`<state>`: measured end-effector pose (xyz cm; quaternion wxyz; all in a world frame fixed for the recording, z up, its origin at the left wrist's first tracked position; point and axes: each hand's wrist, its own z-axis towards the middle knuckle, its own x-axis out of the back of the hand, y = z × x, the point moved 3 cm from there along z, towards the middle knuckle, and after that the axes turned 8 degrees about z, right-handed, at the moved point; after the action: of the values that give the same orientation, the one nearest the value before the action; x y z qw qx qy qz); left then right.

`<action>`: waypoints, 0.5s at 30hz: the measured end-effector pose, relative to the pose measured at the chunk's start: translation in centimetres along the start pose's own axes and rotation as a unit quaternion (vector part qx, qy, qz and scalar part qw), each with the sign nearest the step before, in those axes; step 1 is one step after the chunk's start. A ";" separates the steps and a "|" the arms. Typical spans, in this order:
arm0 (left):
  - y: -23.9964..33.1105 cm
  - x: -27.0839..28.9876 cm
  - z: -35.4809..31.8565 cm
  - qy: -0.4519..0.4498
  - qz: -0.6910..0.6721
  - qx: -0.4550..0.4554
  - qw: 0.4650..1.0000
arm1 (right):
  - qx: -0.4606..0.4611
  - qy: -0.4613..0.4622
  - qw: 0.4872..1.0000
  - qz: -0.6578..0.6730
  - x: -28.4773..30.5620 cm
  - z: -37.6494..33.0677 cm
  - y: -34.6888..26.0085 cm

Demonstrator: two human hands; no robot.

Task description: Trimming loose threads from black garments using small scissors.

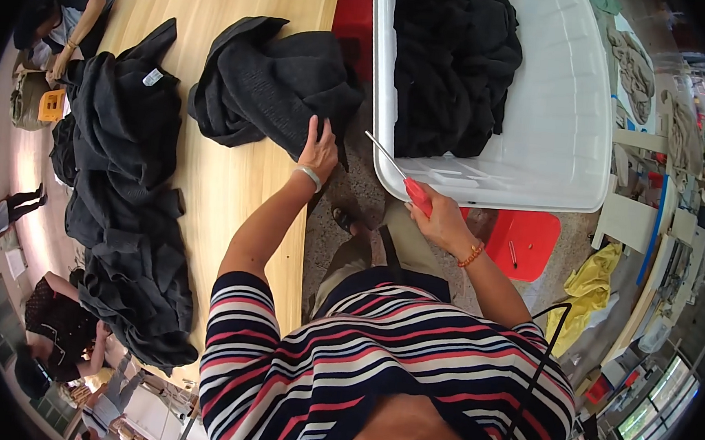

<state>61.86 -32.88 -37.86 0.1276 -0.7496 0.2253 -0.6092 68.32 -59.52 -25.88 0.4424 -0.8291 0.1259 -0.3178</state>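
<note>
My left hand (pixel 318 150) lies on the near right edge of a dark knitted garment (pixel 276 84), its fingers stretched out over the cloth. The garment is bunched on the wooden table (pixel 231 203), and part of it hangs over the table's right edge. In my right hand (pixel 445 225) is a red-handled screwdriver (pixel 416 195), its slim metal shaft pointing up and left towards the rim of a white plastic tub (pixel 560 112). The exact shape of its tip is too small to make out. Dark garments (pixel 453 72) lie heaped in the tub's left part.
A long row of dark garments (pixel 130 180) covers the table's left side. People (pixel 89 18) are at the far left side. Right of me are a red tray (pixel 524 244) with a small metal tool and a yellow cloth (pixel 586 298). Shelving stands farther right.
</note>
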 end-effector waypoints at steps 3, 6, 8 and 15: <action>-2.7 1.0 0.8 0.057 -0.236 0.099 0.965 | -0.004 0.002 1.000 0.014 1.5 0.7 0.4; -11.3 3.8 -1.1 0.308 -0.440 0.350 0.768 | 0.010 0.017 0.999 0.035 3.1 1.7 0.3; -20.3 -1.2 -7.0 0.344 -0.537 0.528 0.561 | 0.030 0.008 0.999 0.045 3.5 2.6 -0.9; -23.7 -0.1 -34.4 0.336 -0.615 0.709 0.072 | 0.107 0.012 0.991 0.076 1.3 5.5 -3.3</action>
<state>32.75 -9.42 -19.12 0.0905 0.1027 -0.8341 -0.5343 72.60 -54.66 -24.87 0.5501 -0.7609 0.1589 -0.3053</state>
